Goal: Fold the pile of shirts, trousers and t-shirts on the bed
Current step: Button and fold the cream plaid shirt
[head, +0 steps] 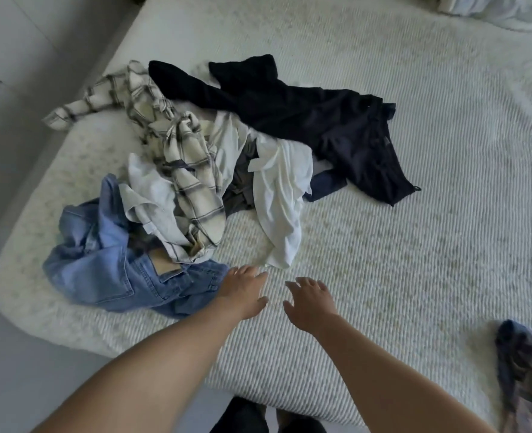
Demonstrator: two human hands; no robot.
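Both my hands were spread and held nothing: left hand (pixel 242 289) beside the jeans (pixel 108 260), right hand (pixel 311 303) on the bed (pixel 414 245), pile (pixel 227 151) above them mid-frame.

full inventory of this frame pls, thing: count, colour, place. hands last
jeans: 1, light blue, near-left of pile, crumpled
plaid shirt: 1, cream with dark checks, left of pile, sleeve trailing toward the bed's left edge
white garments: at least 2, white, centre of pile; exact count cannot be told
grey garment: 1, dark grey, mostly buried at pile centre
dark garment: 1, black or navy, far-right of pile, spread out
bed cover: 1, white ribbed, under everything
bedding: 1, white, top-right corner
patterned cloth: 1, blue-pink, bottom-right edge
hands: left open, beside the jeans; right open, over bare cover
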